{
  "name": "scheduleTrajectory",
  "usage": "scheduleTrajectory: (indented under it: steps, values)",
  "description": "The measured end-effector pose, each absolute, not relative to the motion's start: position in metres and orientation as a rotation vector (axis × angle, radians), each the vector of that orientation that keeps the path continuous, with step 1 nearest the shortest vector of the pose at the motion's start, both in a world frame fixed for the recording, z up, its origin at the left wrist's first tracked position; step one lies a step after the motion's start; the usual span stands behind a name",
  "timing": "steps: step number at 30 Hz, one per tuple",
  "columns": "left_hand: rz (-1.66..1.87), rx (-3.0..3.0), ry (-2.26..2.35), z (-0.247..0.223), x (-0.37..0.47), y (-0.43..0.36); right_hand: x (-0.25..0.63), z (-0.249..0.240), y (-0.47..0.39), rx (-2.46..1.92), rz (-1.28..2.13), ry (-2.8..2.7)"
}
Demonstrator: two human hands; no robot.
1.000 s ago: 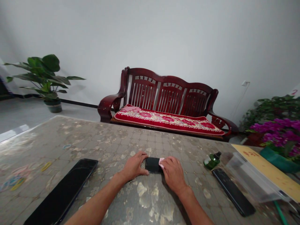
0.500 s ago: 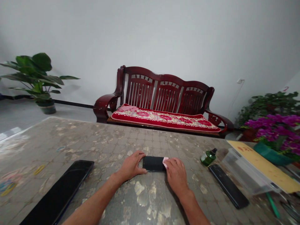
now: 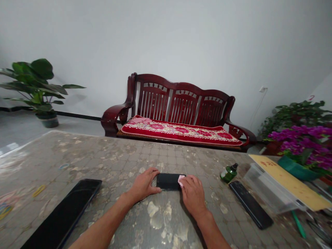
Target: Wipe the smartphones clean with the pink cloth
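The left hand is gripping the left end of a small dark phone, with its thumb lying along the near edge and its fingers reaching to the far edge. The right hand is pinching a pink cloth and is pressing it against the phone's right end. The phone is lying flat on the patterned table, between the two hands.

To the left of the left hand, and nearer the person, a large black tablet is lying at a slant. Beyond it, farther left of that hand, a yellow band and a pile of coloured bands are resting near the table's left side.

To the right of the right hand, a green bottle is standing just beside a long black object that is lying at a slant. Farther right of that hand, a clear plastic box is sitting with a yellow sheet lying over it, and purple flowers are rising behind. Past both hands, beyond the table, a red floral cover is lying on a wooden bench.
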State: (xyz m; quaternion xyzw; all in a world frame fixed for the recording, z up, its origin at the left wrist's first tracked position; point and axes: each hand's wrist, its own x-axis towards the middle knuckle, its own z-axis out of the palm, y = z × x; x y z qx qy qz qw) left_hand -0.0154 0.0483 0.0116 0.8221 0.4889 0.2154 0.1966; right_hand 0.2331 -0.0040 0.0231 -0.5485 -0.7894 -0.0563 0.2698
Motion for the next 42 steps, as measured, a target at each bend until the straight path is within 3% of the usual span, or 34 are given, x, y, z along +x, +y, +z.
scheduleTrajectory:
  steps: [9,16,24,32,42]
  values:
    - [0.615,2.332,1.383,0.008,-0.015,0.048,0.224,0.020,-0.008,-1.352,-0.078,-2.212]
    - [0.584,2.331,1.391,0.011,-0.014,0.047,0.241,0.012,0.014,-1.594,-0.239,-2.034]
    - [0.616,2.349,1.377,0.009,-0.013,0.047,0.217,0.020,0.004,-1.363,-0.024,-2.220]
    - [0.583,2.333,1.390,0.011,-0.014,0.046,0.246,0.020,-0.004,-1.608,-0.257,-2.079]
    - [0.633,2.351,1.382,0.007,-0.012,0.048,0.210,0.024,-0.017,-1.291,-0.051,-2.217]
